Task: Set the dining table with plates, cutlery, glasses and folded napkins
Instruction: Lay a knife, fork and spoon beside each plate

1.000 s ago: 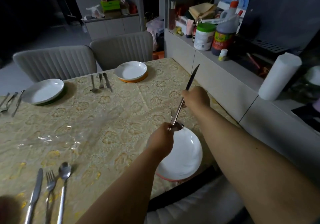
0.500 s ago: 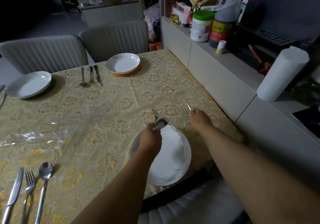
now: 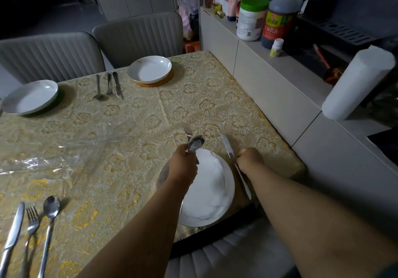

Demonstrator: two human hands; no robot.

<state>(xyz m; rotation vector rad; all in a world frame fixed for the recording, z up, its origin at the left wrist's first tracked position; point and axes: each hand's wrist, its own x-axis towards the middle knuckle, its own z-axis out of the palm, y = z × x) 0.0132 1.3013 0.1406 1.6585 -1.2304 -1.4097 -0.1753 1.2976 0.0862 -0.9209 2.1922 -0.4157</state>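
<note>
Two hands work over the round white plate (image 3: 212, 193): left hand (image 3: 184, 165) grips a shiny steel spoon (image 3: 196, 143) and fork (image 3: 188, 134). Right hand (image 3: 249, 159) pinches the slim knife (image 3: 231, 156), now lowered beside the plate onto the embossed gold tablecloth (image 3: 129, 127).

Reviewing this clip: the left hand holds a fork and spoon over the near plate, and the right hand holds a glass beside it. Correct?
Not quite. In the head view the right hand holds a knife, not a glass. The left hand does hold the fork and spoon over the near plate.

A home dining room: padded grey chairs (image 3: 137, 34) at a surface (image 3: 215, 96) under a gold floral cloth, beside a sideboard (image 3: 269, 88) crowded with a soy sauce bottle (image 3: 280, 19) and jars.
</note>
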